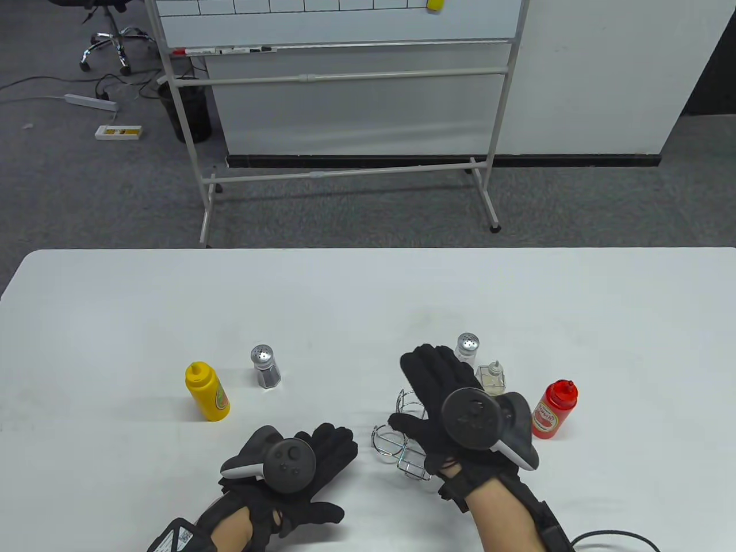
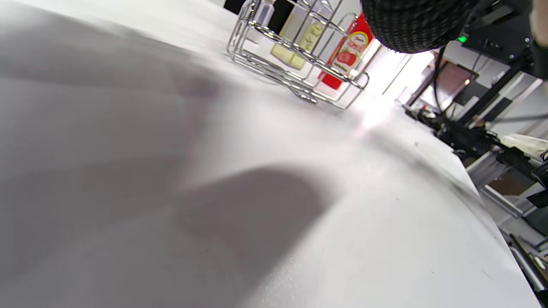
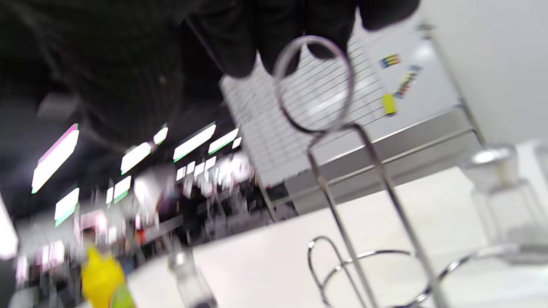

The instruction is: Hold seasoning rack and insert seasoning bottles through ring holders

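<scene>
The wire seasoning rack (image 1: 402,445) stands on the white table (image 1: 368,299), mostly under my right hand (image 1: 428,385). That hand is spread palm down over it. In the right wrist view its fingertips (image 3: 252,42) hang right at the top of the rack's ring handle (image 3: 314,85); I cannot tell if they touch it. The ring holders (image 3: 364,265) below are empty. My left hand (image 1: 322,454) lies flat and empty on the table, left of the rack. The yellow mustard bottle (image 1: 207,392), pepper shaker (image 1: 265,367), salt shaker (image 1: 467,347), glass oil bottle (image 1: 492,376) and red ketchup bottle (image 1: 555,409) stand upright.
In the left wrist view the rack (image 2: 295,64) stands with the oil bottle (image 2: 299,40) and the ketchup bottle (image 2: 349,53) behind it. A whiteboard on a stand (image 1: 345,86) is beyond the table's far edge.
</scene>
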{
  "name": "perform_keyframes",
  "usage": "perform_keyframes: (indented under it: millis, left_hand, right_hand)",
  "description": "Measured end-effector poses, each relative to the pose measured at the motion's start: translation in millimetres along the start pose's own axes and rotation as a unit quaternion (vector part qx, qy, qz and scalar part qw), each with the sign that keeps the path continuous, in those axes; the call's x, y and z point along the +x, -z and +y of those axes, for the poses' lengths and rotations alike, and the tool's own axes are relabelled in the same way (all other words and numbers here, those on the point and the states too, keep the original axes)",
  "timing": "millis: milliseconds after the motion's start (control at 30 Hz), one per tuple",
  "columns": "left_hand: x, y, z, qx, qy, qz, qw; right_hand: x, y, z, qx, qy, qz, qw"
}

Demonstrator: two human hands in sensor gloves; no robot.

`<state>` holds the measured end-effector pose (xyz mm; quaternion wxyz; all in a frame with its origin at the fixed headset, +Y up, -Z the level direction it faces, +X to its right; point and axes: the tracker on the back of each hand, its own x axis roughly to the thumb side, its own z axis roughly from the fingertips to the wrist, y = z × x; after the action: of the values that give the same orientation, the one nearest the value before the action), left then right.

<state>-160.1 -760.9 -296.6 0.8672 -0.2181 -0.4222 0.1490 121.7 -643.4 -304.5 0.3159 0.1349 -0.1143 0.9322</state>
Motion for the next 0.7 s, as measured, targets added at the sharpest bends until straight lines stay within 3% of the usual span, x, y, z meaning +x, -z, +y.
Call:
perform_keyframes:
  millis: [100,167,300,467,700]
  left_hand:
    - [-0.5,1.4,-1.5,-0.005,-0.004,0.0,1.0]
    - [-0.6,3.4,-4.1,-0.013,-0.003,0.001,1.0]
    - [-0.9,5.2,-6.5,-0.024,-0.004,0.003,1.0]
    - [-1.4,2.4,-3.7,-0.014,-0.005,0.004,1.0]
    - [-7.5,-0.7,1.2,0.004,0.001,0.023,1.0]
  right_hand:
    - [-20.0,-8.6,4.0,0.02,0.016,0.032,0.999]
    - [-27.5,-9.1,8.4,-0.016,0.014,0.052,0.998]
    - [-42.3,-8.5,13.5,-0.017,0.11,0.105,0.988]
    - [-50.1,-7.8,15.9,-0.015,0.119,0.113,0.986]
    - [-44.4,-9.5,15.9,-0.061,0.084,0.075,0.992]
